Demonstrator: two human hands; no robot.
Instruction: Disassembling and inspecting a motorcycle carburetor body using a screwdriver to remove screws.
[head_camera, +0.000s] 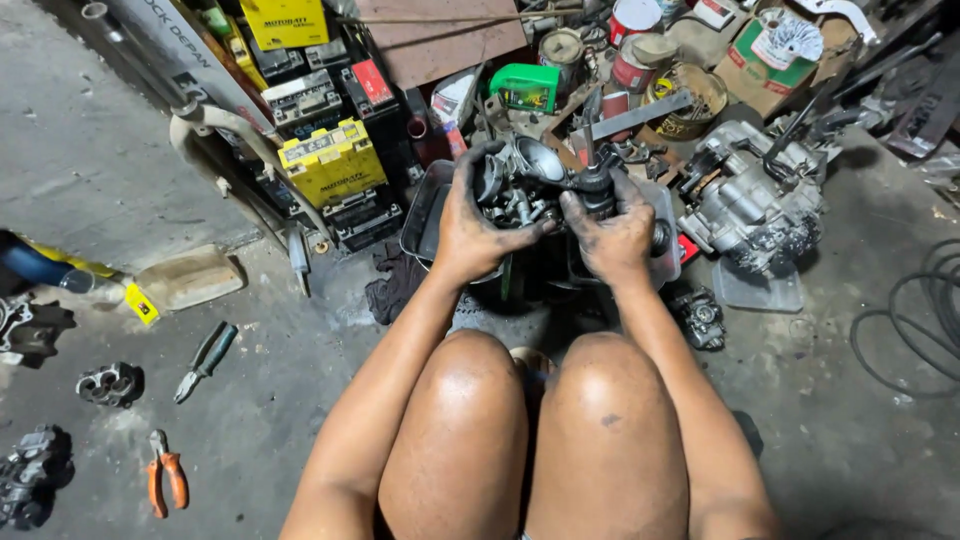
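Observation:
My left hand, black with grease, grips a metal carburetor body from the left side and holds it up in front of my knees. My right hand is closed around a dark-handled tool whose shaft stands upright against the right side of the carburetor. Both hands hover over a grey metal tray on the floor. The tool's tip is hidden behind the part.
A grey engine block sits to the right on the concrete. Yellow and black batteries are stacked at the back left. Green-handled pliers, orange-handled pliers and small engine parts lie at left. Black cable coils at right.

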